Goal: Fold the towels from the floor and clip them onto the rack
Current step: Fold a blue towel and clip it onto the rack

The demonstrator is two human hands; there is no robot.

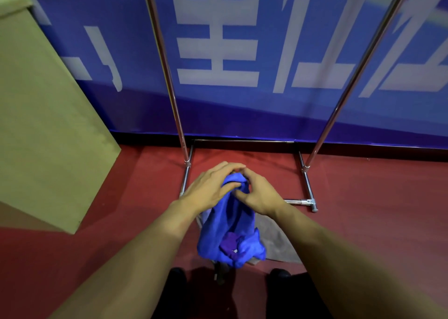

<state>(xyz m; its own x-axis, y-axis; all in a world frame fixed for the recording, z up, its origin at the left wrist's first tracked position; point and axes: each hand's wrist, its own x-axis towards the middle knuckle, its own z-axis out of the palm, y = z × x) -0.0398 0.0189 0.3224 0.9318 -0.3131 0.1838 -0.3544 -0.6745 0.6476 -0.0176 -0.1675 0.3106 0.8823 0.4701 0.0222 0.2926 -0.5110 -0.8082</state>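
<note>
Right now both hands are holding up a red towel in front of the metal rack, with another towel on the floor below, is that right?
Not quite: the towel held by the left hand and right hand is blue, not red, as the head view shows. It does hang before the metal rack, above a grey towel on the floor.

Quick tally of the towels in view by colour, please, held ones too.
Blue towel, held by both the left hand and the right hand: 1
Purple towel, bunched against the blue one: 1
Grey-brown towel, on the floor: 1
Total: 3

rack (244, 141) top: cut off by the upper edge
grey towel (274, 236): mostly hidden under the blue towel (232, 221)
</note>
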